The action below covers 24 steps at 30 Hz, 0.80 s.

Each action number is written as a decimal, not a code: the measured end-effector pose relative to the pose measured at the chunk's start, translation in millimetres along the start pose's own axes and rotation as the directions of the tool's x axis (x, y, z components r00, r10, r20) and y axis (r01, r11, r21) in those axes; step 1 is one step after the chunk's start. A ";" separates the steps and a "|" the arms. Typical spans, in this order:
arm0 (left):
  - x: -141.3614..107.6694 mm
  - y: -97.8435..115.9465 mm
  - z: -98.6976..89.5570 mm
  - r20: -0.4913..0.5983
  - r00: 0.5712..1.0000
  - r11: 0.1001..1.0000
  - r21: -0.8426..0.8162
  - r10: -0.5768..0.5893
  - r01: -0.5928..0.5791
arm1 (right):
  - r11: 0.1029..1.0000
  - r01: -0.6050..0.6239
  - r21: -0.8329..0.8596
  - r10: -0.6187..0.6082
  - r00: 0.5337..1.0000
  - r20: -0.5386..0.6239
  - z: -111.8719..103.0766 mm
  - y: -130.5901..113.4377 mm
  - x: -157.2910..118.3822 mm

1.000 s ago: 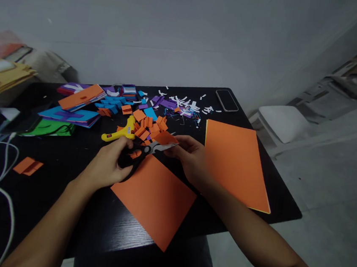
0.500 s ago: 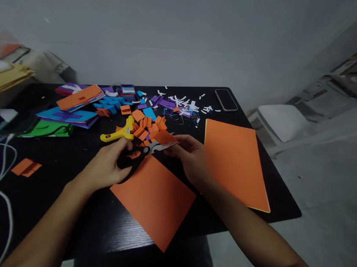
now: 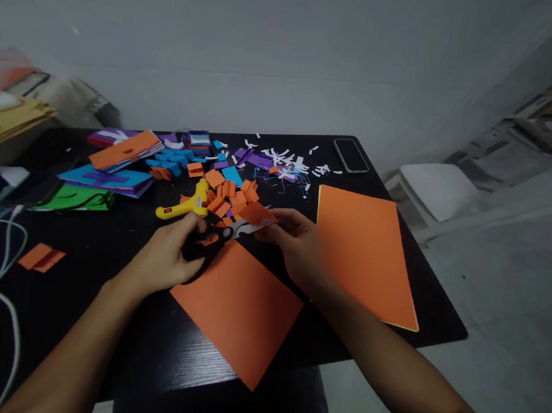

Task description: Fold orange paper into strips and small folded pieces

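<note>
My left hand (image 3: 168, 252) is closed around the black handles of a pair of scissors (image 3: 227, 233), whose blades are parted and point right. Between thumb and fingers, my right hand (image 3: 296, 243) pinches a small piece of orange paper (image 3: 257, 214) at the blades. Below both hands an orange sheet (image 3: 240, 311) lies at an angle on the black table (image 3: 142, 350). Just beyond the scissors is a heap of small folded orange pieces (image 3: 228, 191). A yellow glue gun (image 3: 187, 206) rests beside that heap, close to my left hand.
A stack of large orange sheets (image 3: 360, 251) lies on the right, with a phone (image 3: 351, 155) behind it. White and purple scraps (image 3: 280, 162) litter the back. Coloured paper bundles (image 3: 106, 179) and a white cable (image 3: 12, 317) occupy the left. A white stool (image 3: 438, 189) stands beyond the table.
Both hands, the scissors and the small orange piece stay almost where they were. The view has shifted very slightly.
</note>
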<state>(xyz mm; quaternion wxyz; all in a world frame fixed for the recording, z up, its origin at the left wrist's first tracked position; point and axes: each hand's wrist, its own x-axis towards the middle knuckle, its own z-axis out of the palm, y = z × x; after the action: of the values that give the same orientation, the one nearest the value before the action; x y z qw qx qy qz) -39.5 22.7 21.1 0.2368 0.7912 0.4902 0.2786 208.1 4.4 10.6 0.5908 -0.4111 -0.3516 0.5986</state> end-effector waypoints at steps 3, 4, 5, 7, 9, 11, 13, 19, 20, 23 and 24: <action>-0.6 -2.2 -0.2 0.089 0.994 0.996 0.071 0.055 -0.062 | 1.000 0.004 0.017 -0.004 1.000 0.006 0.6 -0.3 0.1; -0.9 -2.4 -0.4 0.096 0.993 0.994 0.083 0.061 -0.069 | 1.000 0.005 0.023 -0.005 1.000 0.007 0.8 -0.4 0.2; -1.1 -2.3 -0.6 0.102 0.993 0.994 0.087 0.062 -0.071 | 1.000 0.004 0.027 -0.004 1.000 0.009 1.0 -0.4 0.3; -1.3 -1.8 -1.0 0.113 0.992 0.994 0.084 0.058 -0.068 | 1.000 0.001 0.028 -0.001 1.000 0.016 1.0 -0.3 0.6; -1.2 -1.2 -1.0 0.121 0.991 0.996 0.069 0.054 -0.063 | 1.000 -0.003 0.026 0.003 1.000 0.024 0.7 -0.1 0.8; -0.7 -0.7 -0.8 0.128 0.990 0.997 0.049 0.056 -0.063 | 1.000 -0.006 0.030 0.005 0.999 0.032 0.3 0.1 0.7; -0.3 -0.4 -0.5 0.128 0.990 0.998 0.026 0.061 -0.065 | 0.999 -0.006 0.040 0.004 0.999 0.042 0.0 0.2 0.5; -0.6 0.2 -0.5 0.121 0.990 0.997 0.024 0.067 -0.071 | 0.999 -0.001 0.046 -0.003 0.997 0.080 -0.4 -0.1 0.3; -0.9 0.1 -0.7 0.120 0.991 0.997 0.036 0.066 -0.070 | 0.999 0.001 0.043 -0.005 0.996 0.085 -0.5 -0.2 0.5; -1.8 -1.4 -1.0 0.115 0.991 0.995 0.074 0.064 -0.073 | 0.999 0.002 0.036 -0.006 0.995 0.096 -0.8 -0.2 1.2; -2.0 -2.2 -0.9 0.115 0.991 0.994 0.080 0.067 -0.076 | 0.999 0.003 0.038 -0.007 0.995 0.095 -0.9 -0.3 1.3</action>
<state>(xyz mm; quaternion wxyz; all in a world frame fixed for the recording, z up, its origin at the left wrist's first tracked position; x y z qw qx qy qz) -42.3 21.9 20.0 0.2204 0.8319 0.4587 0.2212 209.1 5.7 10.4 0.5823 -0.3700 -0.3691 0.6227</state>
